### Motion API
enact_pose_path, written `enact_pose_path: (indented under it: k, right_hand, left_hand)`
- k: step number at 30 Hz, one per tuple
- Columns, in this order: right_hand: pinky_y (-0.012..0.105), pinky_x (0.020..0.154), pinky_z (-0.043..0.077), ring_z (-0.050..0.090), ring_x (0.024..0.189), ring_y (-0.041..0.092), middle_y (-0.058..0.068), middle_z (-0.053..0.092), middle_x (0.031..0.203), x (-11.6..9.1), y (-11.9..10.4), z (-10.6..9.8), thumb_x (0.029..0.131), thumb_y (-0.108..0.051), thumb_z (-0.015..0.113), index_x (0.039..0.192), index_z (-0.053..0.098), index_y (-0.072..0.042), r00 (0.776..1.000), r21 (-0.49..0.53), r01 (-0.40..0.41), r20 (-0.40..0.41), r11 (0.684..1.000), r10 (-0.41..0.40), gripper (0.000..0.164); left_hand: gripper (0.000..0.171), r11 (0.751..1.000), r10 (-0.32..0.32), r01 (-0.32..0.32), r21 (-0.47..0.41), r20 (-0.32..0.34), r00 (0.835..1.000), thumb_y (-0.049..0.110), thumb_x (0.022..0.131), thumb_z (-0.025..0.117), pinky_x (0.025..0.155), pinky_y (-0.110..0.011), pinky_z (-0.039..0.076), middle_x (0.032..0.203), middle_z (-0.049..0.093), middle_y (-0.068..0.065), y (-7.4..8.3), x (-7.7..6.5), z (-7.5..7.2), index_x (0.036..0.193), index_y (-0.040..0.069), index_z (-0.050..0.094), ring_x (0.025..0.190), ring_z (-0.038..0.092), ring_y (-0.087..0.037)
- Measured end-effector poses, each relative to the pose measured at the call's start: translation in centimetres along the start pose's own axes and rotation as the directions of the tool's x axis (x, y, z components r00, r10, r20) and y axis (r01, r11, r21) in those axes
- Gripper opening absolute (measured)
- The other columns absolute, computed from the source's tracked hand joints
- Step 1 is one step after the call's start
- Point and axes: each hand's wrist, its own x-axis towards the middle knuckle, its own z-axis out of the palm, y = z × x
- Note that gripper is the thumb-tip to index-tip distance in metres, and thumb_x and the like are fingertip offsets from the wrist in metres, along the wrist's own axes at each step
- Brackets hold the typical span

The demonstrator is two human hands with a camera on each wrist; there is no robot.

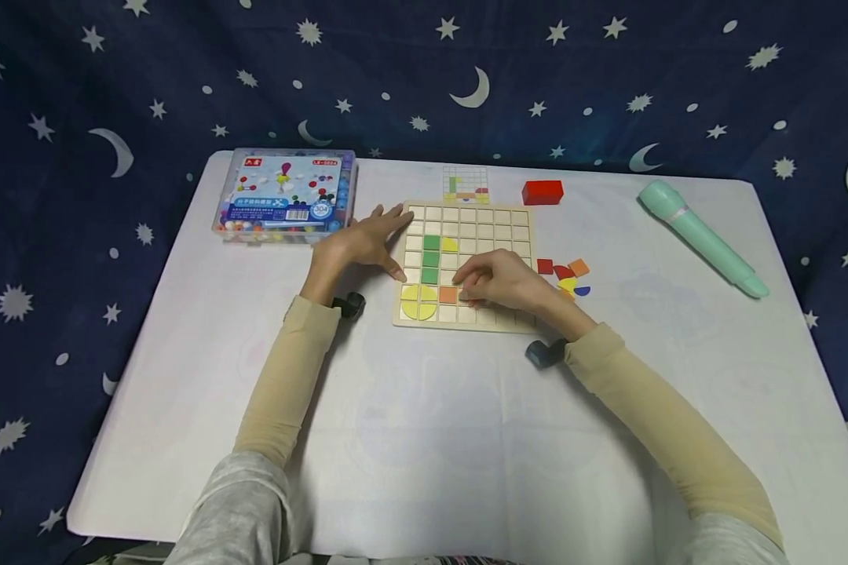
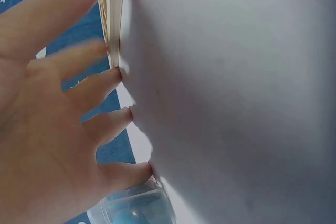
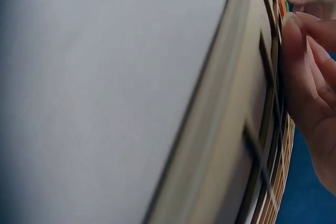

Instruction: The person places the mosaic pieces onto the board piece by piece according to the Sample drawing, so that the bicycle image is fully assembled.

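Note:
A wooden grid board (image 1: 523, 231) lies on the table with green square tiles (image 1: 430, 259) in a column. Yellow quarter-round tiles (image 1: 418, 303) form a circle at its lower left, another yellow tile (image 1: 450, 245) sits higher up, and an orange square tile (image 1: 448, 295) lies beside the circle. Spread along the board's left edge, my left hand (image 1: 367, 239) rests its thumb and fingertips there. My right hand (image 1: 500, 281) is over the board, fingers bent, thumb and fingertips right by the orange tile; I cannot tell whether they pinch a piece.
Loose red, orange, yellow and blue pieces (image 1: 564, 275) lie right of the board. Behind it are a printed pattern card (image 1: 465, 174) and a red block (image 1: 542, 192). A clear plastic case (image 1: 286, 192) stands at back left, a mint-green microphone-shaped object (image 1: 703, 238) at right.

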Motion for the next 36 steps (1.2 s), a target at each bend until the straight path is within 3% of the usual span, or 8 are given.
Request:
enact_pose_path:
  k: [5, 12, 19, 29, 36]
  right_hand:
    - [0.027, 0.07, 0.051, 0.061, 0.083, 0.024, 0.005, 0.071, 0.09, -1.1, 1.2, -1.3, 0.092, -0.018, 0.077, 0.115, 0.077, -0.015, 0.999, -0.014, -0.005, -0.046, 1.0, 0.004, 0.023]
    - [0.025, 0.065, 0.05, 0.06, 0.081, 0.025, 0.01, 0.069, 0.094, -3.1, 2.7, -3.6, 0.095, -0.016, 0.072, 0.117, 0.076, -0.01, 0.994, -0.024, 0.009, -0.113, 1.0, -0.012, 0.023]
    - [0.03, 0.057, 0.054, 0.059, 0.075, 0.026, 0.013, 0.066, 0.097, -5.2, 4.8, -6.1, 0.096, -0.022, 0.074, 0.12, 0.073, -0.008, 0.978, -0.006, -0.095, -0.19, 0.995, 0.092, 0.028]
    - [0.027, 0.063, 0.054, 0.059, 0.08, 0.025, 0.011, 0.069, 0.102, -6.6, 8.5, -8.9, 0.097, -0.024, 0.073, 0.124, 0.071, -0.007, 0.942, -0.024, -0.173, -0.296, 0.985, 0.158, 0.032]
    - [0.023, 0.065, 0.053, 0.056, 0.088, 0.028, 0.012, 0.065, 0.106, -7.0, 10.0, -10.7, 0.097, -0.03, 0.073, 0.129, 0.068, -0.008, 0.926, -0.022, -0.242, -0.304, 0.97, 0.224, 0.039]
  left_hand:
    - [0.116, 1.0, 0.011, -0.011, 0.002, 0.013, 1.0, 0.031, 0.08, 0.089, 0.124, -0.067, -0.008, 0.175, -0.006, -0.005, 0.1, 0.0, 0.0, 0.167, 0.021, 0.013, 0.16, -0.013, -0.031]
    - [0.116, 1.0, -0.001, 0.001, -0.001, 0.015, 1.0, 0.03, 0.081, 0.088, 0.125, -0.065, -0.007, 0.175, -0.006, -0.005, 0.0, -0.2, 0.1, 0.167, 0.019, 0.011, 0.16, -0.013, -0.031]
    - [0.117, 1.0, -0.013, 0.013, 0.005, 0.015, 1.0, 0.031, 0.081, 0.088, 0.128, -0.06, -0.005, 0.175, -0.007, -0.004, 0.1, 0.0, 0.1, 0.168, 0.02, 0.011, 0.16, -0.013, -0.03]
    - [0.116, 1.0, -0.006, 0.006, -0.013, 0.006, 1.0, 0.03, 0.081, 0.089, 0.127, -0.061, -0.005, 0.175, -0.006, -0.003, 0.1, 0.0, 0.3, 0.167, 0.021, 0.012, 0.16, -0.013, -0.029]
    - [0.115, 1.0, -0.003, 0.003, -0.008, 0.006, 1.0, 0.03, 0.082, 0.088, 0.128, -0.061, -0.006, 0.175, -0.006, -0.004, 0.0, 0.0, 0.2, 0.167, 0.021, 0.011, 0.16, -0.013, -0.03]
